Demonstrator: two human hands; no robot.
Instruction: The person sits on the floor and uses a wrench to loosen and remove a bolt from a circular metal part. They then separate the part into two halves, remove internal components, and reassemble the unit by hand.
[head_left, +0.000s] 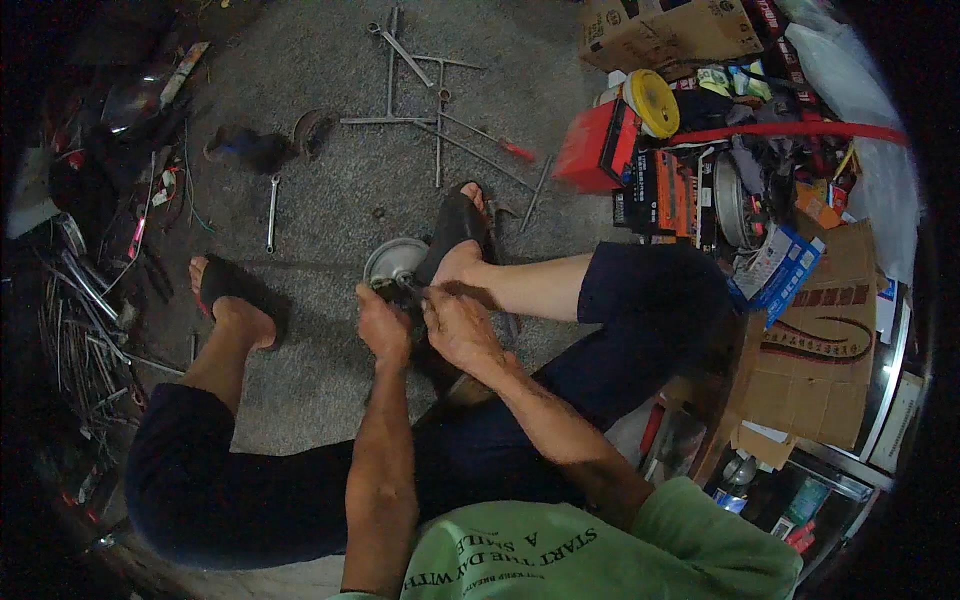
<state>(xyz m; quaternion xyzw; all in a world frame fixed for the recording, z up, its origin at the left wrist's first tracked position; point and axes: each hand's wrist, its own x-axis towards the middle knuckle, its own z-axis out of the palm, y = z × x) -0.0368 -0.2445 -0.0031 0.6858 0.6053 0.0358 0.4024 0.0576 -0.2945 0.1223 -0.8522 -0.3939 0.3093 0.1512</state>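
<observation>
Low between my feet, a round metal part (390, 258) shows a pale rimmed disc and a central hub. My left hand (385, 325) is closed on its near side at the dark fittings below the disc. My right hand (460, 330) is closed just right of the hub on a short metal piece, perhaps a tool, too small and covered to name. The disc sits beside my right foot (458, 235) in a dark sandal. My left foot (230, 300) rests on the grey floor further left.
Ahead lie several T-handle wrenches (390, 75), a combination wrench (272, 213) and a red-handled tool (517, 150). Metal rods and wire (90, 290) pile at left. At right are a red box (590, 150), a yellow-lidded tub (652, 102), a red hose (790, 129) and cardboard (805, 380).
</observation>
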